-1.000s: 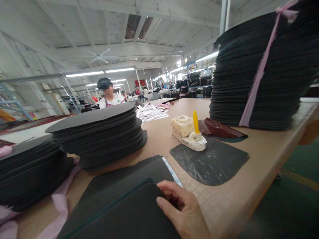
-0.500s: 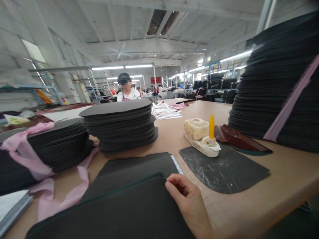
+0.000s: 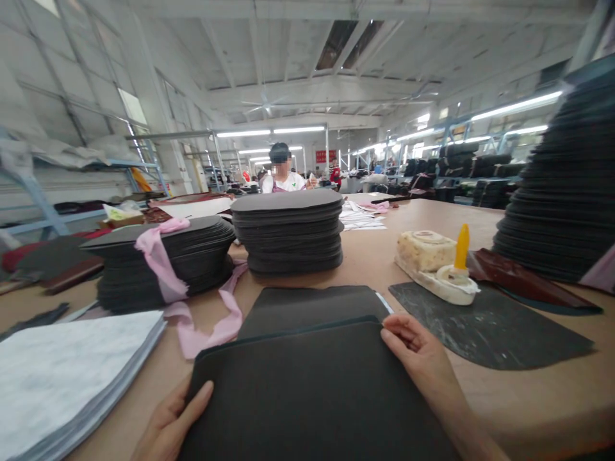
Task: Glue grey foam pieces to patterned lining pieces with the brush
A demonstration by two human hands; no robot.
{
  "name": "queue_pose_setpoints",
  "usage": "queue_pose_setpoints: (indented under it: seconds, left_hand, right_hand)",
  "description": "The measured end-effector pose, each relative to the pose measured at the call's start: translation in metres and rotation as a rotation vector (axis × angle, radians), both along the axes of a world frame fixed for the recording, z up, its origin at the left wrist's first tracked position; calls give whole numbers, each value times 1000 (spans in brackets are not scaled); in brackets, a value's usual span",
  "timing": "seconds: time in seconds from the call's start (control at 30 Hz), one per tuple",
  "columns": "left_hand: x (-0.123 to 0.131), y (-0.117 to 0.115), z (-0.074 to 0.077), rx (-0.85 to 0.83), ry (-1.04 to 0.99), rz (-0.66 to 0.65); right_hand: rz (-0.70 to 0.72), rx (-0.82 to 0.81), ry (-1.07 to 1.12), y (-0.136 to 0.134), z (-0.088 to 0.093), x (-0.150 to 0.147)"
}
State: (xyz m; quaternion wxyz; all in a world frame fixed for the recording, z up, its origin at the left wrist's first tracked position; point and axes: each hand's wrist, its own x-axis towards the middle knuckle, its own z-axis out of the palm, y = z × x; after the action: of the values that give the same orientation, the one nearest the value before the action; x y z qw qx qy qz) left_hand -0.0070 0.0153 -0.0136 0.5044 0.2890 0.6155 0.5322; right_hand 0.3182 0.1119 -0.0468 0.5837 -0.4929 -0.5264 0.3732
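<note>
A dark sheet with rounded corners is held in front of me by its two sides. My left hand grips its left edge, thumb on top and fingers underneath. At the upper right corner my right hand pinches the edge between thumb and fingers. Beneath its far edge lies another dark sheet on the table, with a thin pale strip showing at its right side. To the right, a pale crusted glue container with a yellow stick stands on a smeared dark panel.
Stacks of dark panels stand at the middle, at the left with a pink cloth tie, and tall at the right. A white sheet pile lies left. Brown material lies right. A person is beyond the table.
The view has turned left, so things sit further right. My left hand has come into view at the sheet's left edge. My right hand keeps its pinch on the corner.
</note>
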Motion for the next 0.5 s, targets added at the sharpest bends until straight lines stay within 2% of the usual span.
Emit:
queue_pose_setpoints:
  seconds: [0.13, 0.23, 0.33, 0.4, 0.5]
  left_hand:
    - [2, -6, 1, 153, -130, -111]
    - [-2, -8, -5, 275, -69, -67]
    - [-6, -8, -8, 305, 18, -18]
    - [-7, -8, -9, 315, 25, -46]
    - [-7, -7, -10, 360, -17, -143]
  right_hand:
    - [-63, -55, -73, 0, -9, 4]
    - [-101, -82, -171, 5, -19, 9]
    - [-102, -94, -238, 11, -28, 13]
    - [-110, -118, -252, 12, -28, 14]
    - [-154, -124, -259, 5, -18, 10]
